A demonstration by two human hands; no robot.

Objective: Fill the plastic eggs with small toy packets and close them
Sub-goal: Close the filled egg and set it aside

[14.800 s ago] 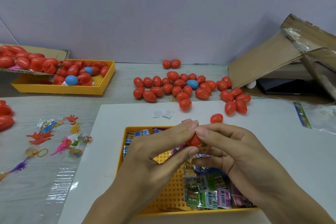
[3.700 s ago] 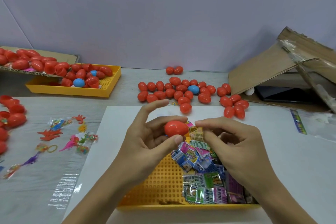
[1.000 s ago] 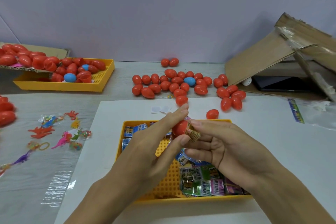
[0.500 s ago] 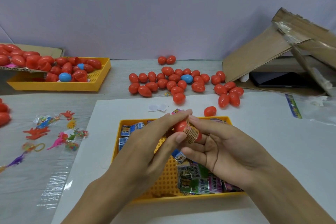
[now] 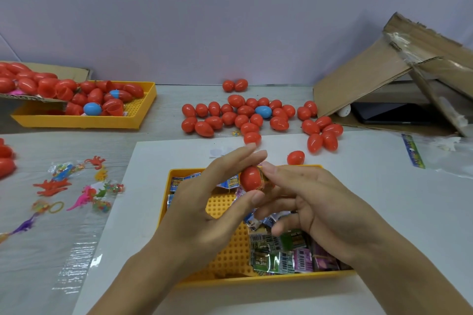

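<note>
holding a red egg (image 5: 250, 178) above the yellow tray (image 5: 230, 279), left hand (image 5: 204, 212) gripping it, right hand (image 5: 317, 210) pinching a packet (image 5: 263, 178) into it; dozens of closed eggs (image 5: 245, 117) lying behind, many packets remaining.

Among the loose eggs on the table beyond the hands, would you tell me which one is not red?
The blue egg, in the middle of the cluster of red eggs behind the white sheet; every other loose egg there is red.
</note>
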